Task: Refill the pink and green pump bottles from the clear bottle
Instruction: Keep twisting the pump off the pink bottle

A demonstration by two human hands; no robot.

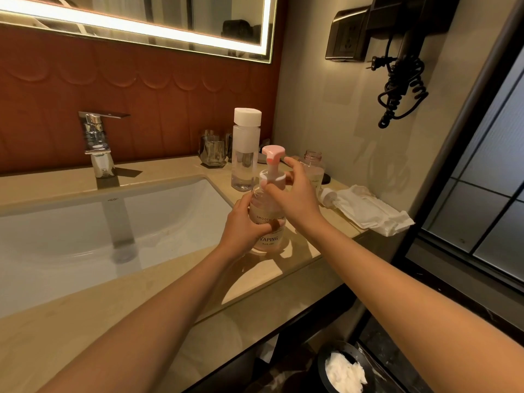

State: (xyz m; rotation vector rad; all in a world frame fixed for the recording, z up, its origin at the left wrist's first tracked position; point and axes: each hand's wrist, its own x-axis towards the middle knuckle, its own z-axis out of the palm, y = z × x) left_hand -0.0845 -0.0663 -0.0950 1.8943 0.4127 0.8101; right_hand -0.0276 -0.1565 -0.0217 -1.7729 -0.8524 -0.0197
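Note:
The pink pump bottle point(268, 239) stands upright on the beige counter point(170, 177), right of the sink. My left hand point(243, 222) grips its body. My right hand point(295, 194) holds the collar of the pink pump head point(272, 154), which sits on the bottle's neck. The tall clear bottle point(245, 154) with a white cap stands just behind, upright and capped, with a little clear liquid at the bottom. A second small bottle point(313, 165) stands open, without a pump, behind my right hand; its colour is unclear. A loose pump part point(329, 197) lies beside it.
A white sink basin point(85, 231) and chrome tap point(97, 143) fill the left. Glass tumblers point(212, 150) stand at the back wall. A folded white cloth point(368, 211) lies at the counter's right end. A black bin point(343, 367) with white tissue stands below. A hair dryer cord point(402, 89) hangs on the wall.

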